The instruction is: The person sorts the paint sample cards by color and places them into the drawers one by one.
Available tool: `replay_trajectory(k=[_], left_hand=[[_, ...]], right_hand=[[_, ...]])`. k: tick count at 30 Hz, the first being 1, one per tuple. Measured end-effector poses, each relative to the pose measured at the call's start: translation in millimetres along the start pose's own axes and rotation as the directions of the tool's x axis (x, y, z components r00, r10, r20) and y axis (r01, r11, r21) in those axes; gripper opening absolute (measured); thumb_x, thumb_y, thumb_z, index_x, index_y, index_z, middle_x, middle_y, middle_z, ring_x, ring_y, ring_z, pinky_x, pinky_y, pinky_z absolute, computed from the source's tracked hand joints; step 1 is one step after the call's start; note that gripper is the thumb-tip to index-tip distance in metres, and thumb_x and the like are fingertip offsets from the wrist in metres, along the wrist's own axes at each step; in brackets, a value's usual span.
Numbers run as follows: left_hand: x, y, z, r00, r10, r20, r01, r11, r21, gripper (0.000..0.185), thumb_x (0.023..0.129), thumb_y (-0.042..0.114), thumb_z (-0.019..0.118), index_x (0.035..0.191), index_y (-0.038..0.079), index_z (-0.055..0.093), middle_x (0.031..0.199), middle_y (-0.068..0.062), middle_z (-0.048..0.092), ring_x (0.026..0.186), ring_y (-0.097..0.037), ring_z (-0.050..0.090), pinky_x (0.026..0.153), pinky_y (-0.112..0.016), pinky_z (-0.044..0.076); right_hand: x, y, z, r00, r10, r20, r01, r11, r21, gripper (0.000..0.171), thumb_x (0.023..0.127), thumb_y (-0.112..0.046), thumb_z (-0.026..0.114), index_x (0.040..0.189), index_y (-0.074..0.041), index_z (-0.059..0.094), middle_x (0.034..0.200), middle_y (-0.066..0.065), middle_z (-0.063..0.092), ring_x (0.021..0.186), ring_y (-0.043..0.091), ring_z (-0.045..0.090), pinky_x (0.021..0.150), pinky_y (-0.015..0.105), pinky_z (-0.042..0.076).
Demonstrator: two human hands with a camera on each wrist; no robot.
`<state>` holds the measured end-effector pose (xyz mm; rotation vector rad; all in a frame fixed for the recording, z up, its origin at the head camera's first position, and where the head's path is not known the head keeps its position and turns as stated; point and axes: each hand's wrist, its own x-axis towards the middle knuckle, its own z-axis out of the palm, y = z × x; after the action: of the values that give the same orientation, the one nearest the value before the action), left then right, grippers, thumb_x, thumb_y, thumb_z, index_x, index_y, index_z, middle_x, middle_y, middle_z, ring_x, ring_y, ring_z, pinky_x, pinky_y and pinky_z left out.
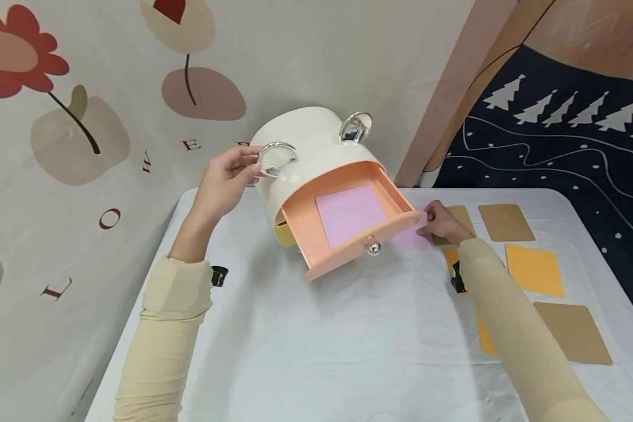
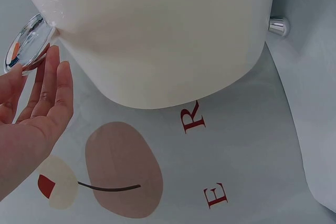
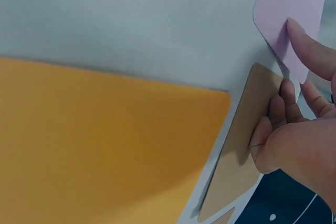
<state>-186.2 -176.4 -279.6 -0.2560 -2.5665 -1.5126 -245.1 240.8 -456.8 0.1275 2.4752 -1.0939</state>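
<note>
A cream storage box (image 1: 316,138) with two mirrored ears stands tilted at the back of the table. My left hand (image 1: 225,180) pinches its left ear (image 1: 276,159) between thumb and fingers. The box's peach drawer (image 1: 343,253) is pulled out, and a lilac square card (image 1: 352,214) lies inside. Below it, part of a yellow drawer (image 1: 285,234) shows. Just right of the drawer front, my right hand (image 1: 445,224) pinches a second lilac card (image 3: 291,11) by its edge, with a brown card (image 3: 239,145) under the fingers. The drawer front partly hides this lilac card in the head view.
Brown cards (image 1: 506,223) and orange cards (image 1: 535,271) lie spread on the table's right side; my right sleeve covers some. A silver ball knob (image 1: 373,248) sticks out from the drawer front. A printed cloth (image 1: 306,53) hangs close behind the box.
</note>
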Motion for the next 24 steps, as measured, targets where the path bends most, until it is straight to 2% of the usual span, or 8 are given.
replay_trajectory(k=[2,5,7,9,11,14,21,24], left_hand=[[-0.3,0.4,-0.2,1.0,0.002,-0.001,-0.002,1.0,0.002,0.029,0.091,0.004,0.054,0.12,0.0,0.056,0.11,-0.019,0.059,0.086,-0.014,0.061,0.077,-0.025,0.053],[-0.6,0.9,-0.4,1.0,0.008,-0.001,-0.008,1.0,0.005,0.029,0.091,0.004,0.054,0.119,0.0,0.056,0.11,-0.019,0.06,0.085,-0.013,0.061,0.077,-0.025,0.053],[-0.9,1.2,-0.5,1.0,0.011,-0.001,-0.01,1.0,0.005,0.028,0.091,0.004,0.054,0.119,0.0,0.056,0.109,-0.019,0.06,0.085,-0.013,0.061,0.076,-0.024,0.053],[-0.9,1.3,-0.6,1.0,0.01,-0.001,-0.01,1.0,0.003,0.028,0.091,0.004,0.054,0.119,0.0,0.056,0.109,-0.019,0.06,0.084,-0.012,0.061,0.076,-0.023,0.053],[-0.9,1.3,-0.5,1.0,0.011,0.0,-0.011,1.0,0.001,0.028,0.091,0.004,0.054,0.119,0.0,0.056,0.109,-0.019,0.06,0.084,-0.012,0.061,0.075,-0.023,0.053],[-0.9,1.4,-0.3,1.0,0.01,0.002,-0.01,1.0,0.004,0.029,0.091,0.004,0.054,0.119,0.0,0.056,0.109,-0.019,0.06,0.084,-0.013,0.061,0.076,-0.024,0.053],[-0.6,0.9,-0.2,1.0,0.01,0.0,-0.01,1.0,-0.001,0.028,0.091,0.004,0.054,0.119,0.0,0.057,0.109,-0.019,0.06,0.084,-0.012,0.062,0.076,-0.026,0.053],[-0.7,0.7,-0.3,1.0,0.012,-0.002,-0.012,1.0,0.003,0.028,0.091,0.004,0.054,0.119,0.0,0.057,0.109,-0.019,0.06,0.083,-0.012,0.062,0.077,-0.026,0.053]], right_hand=[[-1.0,1.1,-1.7,1.0,0.015,0.002,-0.015,1.0,0.024,0.058,0.08,-0.01,0.07,0.118,0.003,0.03,0.102,0.02,0.038,0.091,0.031,0.039,0.079,0.036,0.04],[-0.8,4.0,-4.3,1.0,0.027,0.005,-0.027,0.998,0.064,0.047,0.085,-0.003,0.062,0.121,0.004,0.032,0.119,0.024,0.041,0.092,0.03,0.043,0.083,0.034,0.043],[-2.7,5.1,-6.2,1.0,0.022,0.015,-0.023,0.995,0.094,0.04,0.088,0.0,0.056,0.12,0.005,0.033,0.122,0.025,0.042,0.089,0.027,0.048,0.079,0.03,0.047],[-5.7,5.8,-8.0,0.999,0.026,0.035,-0.03,0.989,0.145,0.035,0.09,0.002,0.052,0.119,0.006,0.034,0.118,0.025,0.046,0.083,0.024,0.052,0.073,0.028,0.05],[-10.5,6.0,-9.8,0.998,0.036,0.055,-0.046,0.979,0.2,0.032,0.091,0.002,0.049,0.119,0.006,0.034,0.107,0.023,0.049,0.077,0.022,0.054,0.068,0.026,0.052],[-17.3,6.9,-13.0,0.997,0.042,0.07,-0.059,0.962,0.268,0.032,0.092,0.002,0.047,0.121,0.006,0.035,0.1,0.019,0.051,0.074,0.021,0.054,0.067,0.026,0.053],[-35.0,2.1,-32.7,0.998,-0.066,-0.001,0.063,0.953,0.295,0.033,0.091,0.005,0.046,0.122,0.011,0.036,0.091,0.009,0.055,0.071,0.015,0.052,0.066,0.02,0.052],[-44.4,-5.7,-45.5,0.997,-0.073,-0.028,0.078,0.949,0.306,0.031,0.092,0.005,0.045,0.121,0.01,0.037,0.085,0.003,0.057,0.07,0.014,0.052,0.066,0.021,0.052]])
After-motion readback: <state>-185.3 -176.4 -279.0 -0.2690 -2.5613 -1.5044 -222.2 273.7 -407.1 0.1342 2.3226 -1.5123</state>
